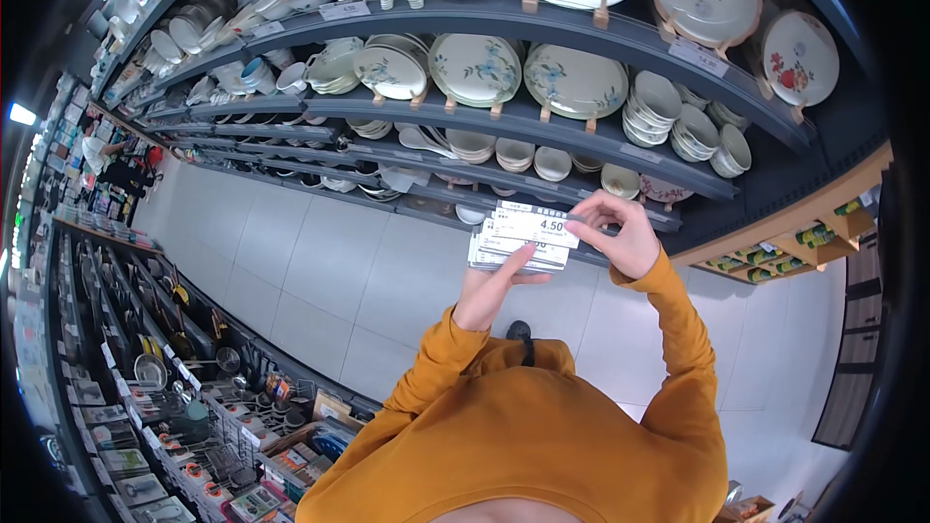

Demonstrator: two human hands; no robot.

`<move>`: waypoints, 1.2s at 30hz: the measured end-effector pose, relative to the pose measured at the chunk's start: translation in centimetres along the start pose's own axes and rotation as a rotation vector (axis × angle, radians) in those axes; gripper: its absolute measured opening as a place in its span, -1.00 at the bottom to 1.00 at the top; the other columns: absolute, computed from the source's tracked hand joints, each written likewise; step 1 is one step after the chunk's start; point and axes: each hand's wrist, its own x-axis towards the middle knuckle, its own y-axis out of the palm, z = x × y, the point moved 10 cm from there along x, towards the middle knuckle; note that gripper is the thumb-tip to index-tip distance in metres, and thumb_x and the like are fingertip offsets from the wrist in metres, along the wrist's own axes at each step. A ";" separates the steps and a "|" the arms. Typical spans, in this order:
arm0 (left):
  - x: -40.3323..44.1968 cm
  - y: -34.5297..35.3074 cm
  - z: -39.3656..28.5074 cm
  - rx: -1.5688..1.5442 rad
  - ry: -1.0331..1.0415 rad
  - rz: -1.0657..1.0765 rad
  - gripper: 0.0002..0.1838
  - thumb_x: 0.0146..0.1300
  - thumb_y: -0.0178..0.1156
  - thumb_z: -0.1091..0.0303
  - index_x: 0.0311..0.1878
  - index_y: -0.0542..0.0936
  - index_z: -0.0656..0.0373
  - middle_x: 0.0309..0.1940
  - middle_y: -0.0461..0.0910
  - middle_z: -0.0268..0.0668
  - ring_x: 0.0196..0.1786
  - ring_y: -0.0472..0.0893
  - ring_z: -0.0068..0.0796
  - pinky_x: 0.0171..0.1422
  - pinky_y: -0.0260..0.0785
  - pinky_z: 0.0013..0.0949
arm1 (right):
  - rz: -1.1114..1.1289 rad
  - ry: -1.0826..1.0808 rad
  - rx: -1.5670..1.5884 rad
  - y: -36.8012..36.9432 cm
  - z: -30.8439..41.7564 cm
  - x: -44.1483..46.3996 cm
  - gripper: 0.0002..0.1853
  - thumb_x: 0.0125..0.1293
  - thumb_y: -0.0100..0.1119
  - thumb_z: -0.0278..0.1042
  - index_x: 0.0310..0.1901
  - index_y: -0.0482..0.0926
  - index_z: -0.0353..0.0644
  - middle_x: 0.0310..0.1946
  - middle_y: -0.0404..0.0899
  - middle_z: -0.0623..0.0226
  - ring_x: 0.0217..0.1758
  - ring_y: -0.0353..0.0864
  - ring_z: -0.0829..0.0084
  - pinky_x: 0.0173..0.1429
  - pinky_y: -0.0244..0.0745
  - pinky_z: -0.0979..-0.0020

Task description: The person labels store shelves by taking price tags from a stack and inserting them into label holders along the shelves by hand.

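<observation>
A stack of white price tags (492, 255) rests in my left hand (487, 296), its thumb pressed on the front of the stack. My right hand (620, 235) pinches the right end of one price tag (523, 224) printed 4.50. That tag overlaps the upper part of the stack and partly covers the tag below it. Most fingers of my left hand are hidden behind the stack. Both hands are in front of my body, at the edge of the shelving.
Dark shelves (465, 110) ahead carry plates, bowls and spoons, including a floral plate (475, 69) on a wooden stand. At right stands a wooden display (823, 232). Kitchen tools hang on a rack (194, 397) at lower left. A tiled floor (320, 276) runs between. Another person (97, 150) is far left.
</observation>
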 end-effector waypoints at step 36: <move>3.2 -25.9 -22.1 0.062 0.022 0.009 -0.50 0.36 0.11 0.37 0.33 0.28 0.25 0.19 0.50 -0.08 -0.03 0.65 -0.46 -0.34 0.50 -0.57 | -0.395 -0.184 -0.327 4.2 11.1 34.6 -0.80 0.39 0.12 -0.34 -0.06 0.54 -0.25 -0.31 0.64 0.35 -0.56 0.43 0.70 -0.52 0.33 0.62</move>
